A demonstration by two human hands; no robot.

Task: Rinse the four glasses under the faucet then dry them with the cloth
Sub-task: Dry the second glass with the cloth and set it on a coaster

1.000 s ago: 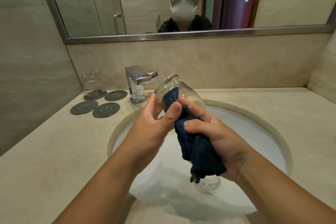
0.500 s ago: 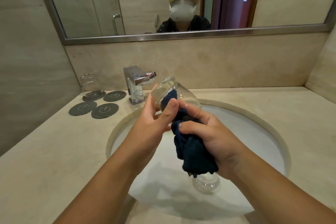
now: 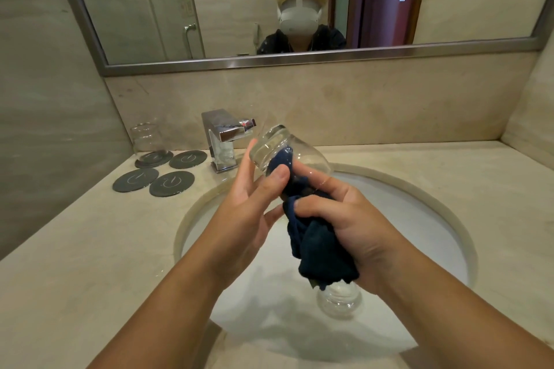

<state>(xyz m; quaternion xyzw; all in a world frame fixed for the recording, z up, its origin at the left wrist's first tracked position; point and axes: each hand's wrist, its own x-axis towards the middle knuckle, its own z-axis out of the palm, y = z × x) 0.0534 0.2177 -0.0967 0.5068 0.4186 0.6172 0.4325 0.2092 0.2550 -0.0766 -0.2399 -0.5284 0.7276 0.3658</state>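
Over the sink I hold a clear glass (image 3: 308, 159), tilted with its base toward the faucet (image 3: 224, 135). My left hand (image 3: 248, 213) grips the glass, thumb on its side. My right hand (image 3: 344, 219) grips a dark blue cloth (image 3: 314, 249), part of which is pushed inside the glass. Another glass (image 3: 338, 299) lies in the white basin (image 3: 419, 219) below the cloth. At the back left a third glass (image 3: 147, 138) stands on a grey coaster.
Several round grey coasters (image 3: 171, 183) lie on the beige counter (image 3: 75, 249) left of the faucet. A mirror (image 3: 269, 9) hangs on the wall above. The side wall stands close on the left.
The cloth has been twisted a little inside the glass, and the glass has turned slightly in my left hand. Both hands stay over the basin.
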